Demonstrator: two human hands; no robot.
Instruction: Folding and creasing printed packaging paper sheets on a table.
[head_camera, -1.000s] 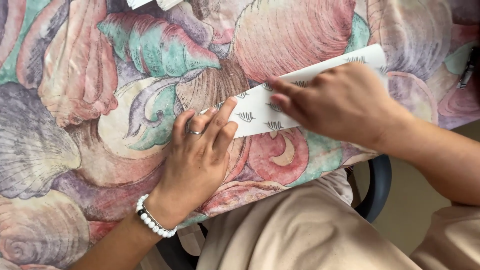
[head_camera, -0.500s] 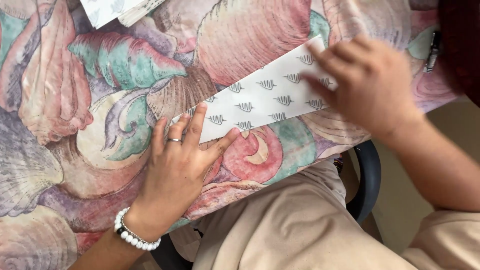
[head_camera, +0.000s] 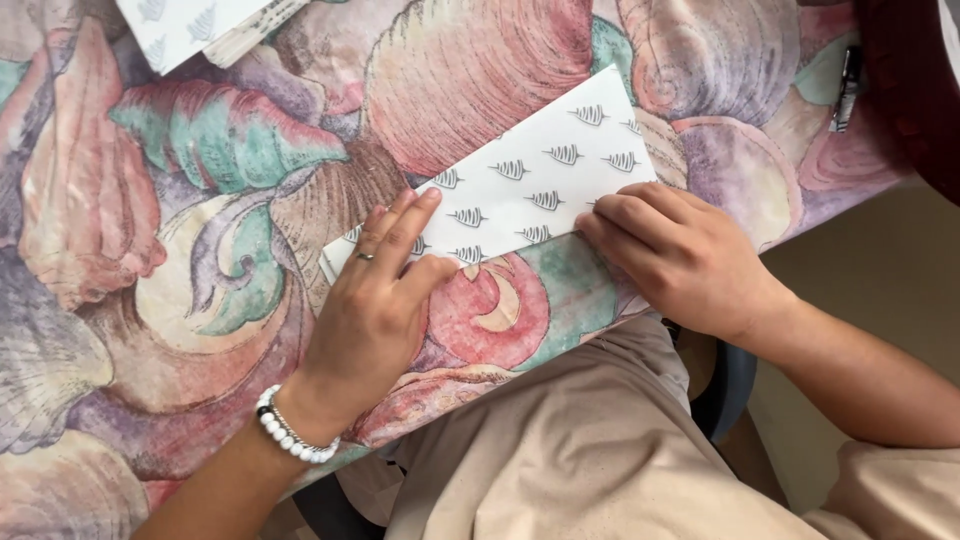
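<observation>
White patterned paper on shell-print tablecloth | left hand flat, pressing paper | right hand fingertips pinning its edge

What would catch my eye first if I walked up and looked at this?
Probably the big shell-patterned tablecloth in pinks, greens and purples that fills the view. On it, near the table's edge, lies a folded white patterned paper, pressed flat by the left hand at its left end and the right hand at its lower right edge.
</observation>
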